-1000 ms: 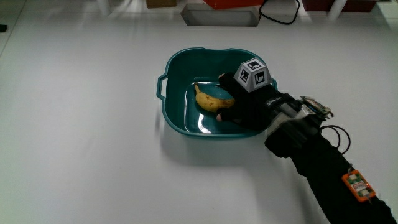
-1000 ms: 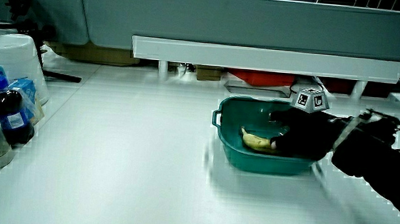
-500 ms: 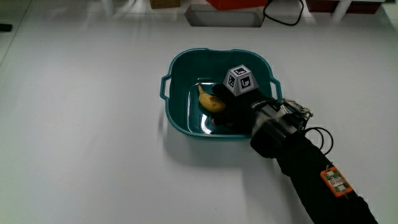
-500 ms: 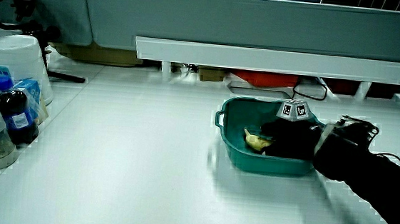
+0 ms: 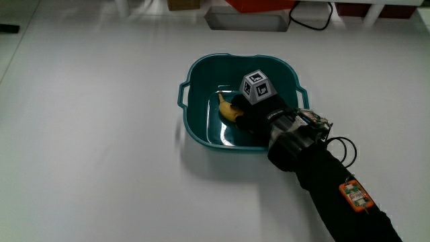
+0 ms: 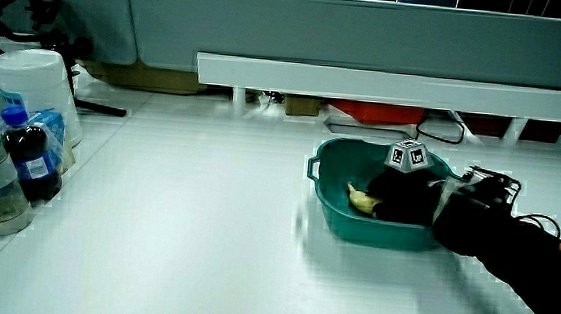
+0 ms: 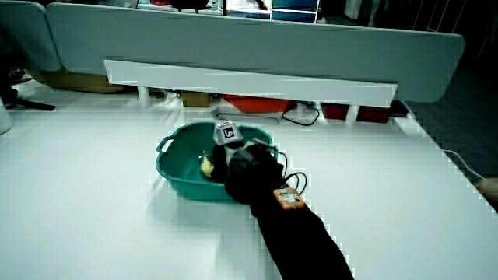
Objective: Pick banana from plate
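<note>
A yellow banana (image 5: 227,110) lies in the teal basin (image 5: 195,74), which has a small handle at each end. The hand (image 5: 242,115) in its black glove reaches into the basin from the rim nearest the person. It covers the banana's nearer half, fingers curled on it. The patterned cube (image 5: 258,87) sits on the back of the hand. In both side views the banana (image 6: 360,197) (image 7: 206,165) rests low on the basin floor with the hand (image 6: 398,191) (image 7: 233,159) on it. The banana's other end shows free.
A grey box (image 5: 247,19) and a black cable (image 5: 316,15) lie farther from the person than the basin. In a side view a white bucket (image 6: 33,87) and bottles (image 6: 29,162) stand at the table's edge. An orange tag (image 5: 354,195) sits on the forearm.
The hand has slid further along the banana and now covers more of it. The banana and the basin have stayed where they were.
</note>
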